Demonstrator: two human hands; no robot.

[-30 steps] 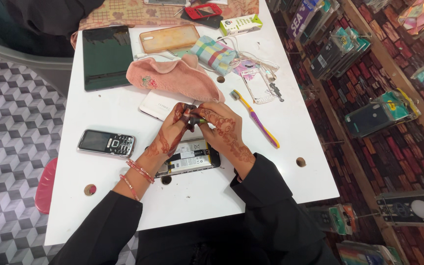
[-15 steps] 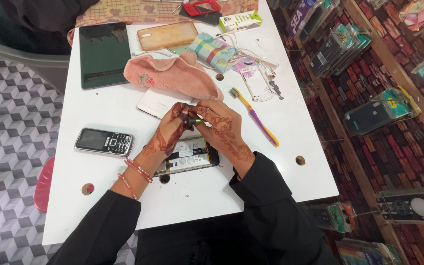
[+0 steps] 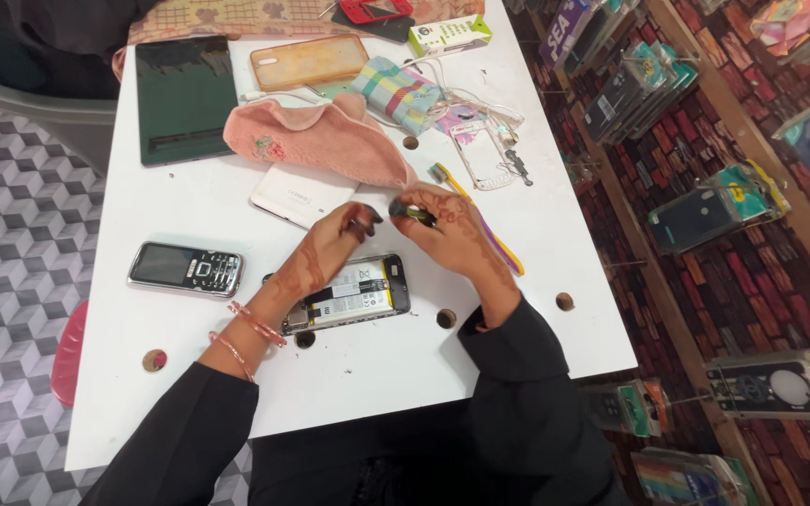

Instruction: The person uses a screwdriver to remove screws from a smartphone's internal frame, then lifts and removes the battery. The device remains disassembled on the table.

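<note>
A white rectangular table (image 3: 367, 394) held a dark tablet (image 3: 185, 98) at the far left and a crumpled pink cloth (image 3: 316, 141) beside it. Near the middle lay an opened smartphone with its battery exposed (image 3: 349, 295). Just above it, the right hand (image 3: 447, 234) pinched a small dark part (image 3: 412, 214), while the left hand (image 3: 330, 244) curled closed on something tiny; what, I couldn't tell.
</note>
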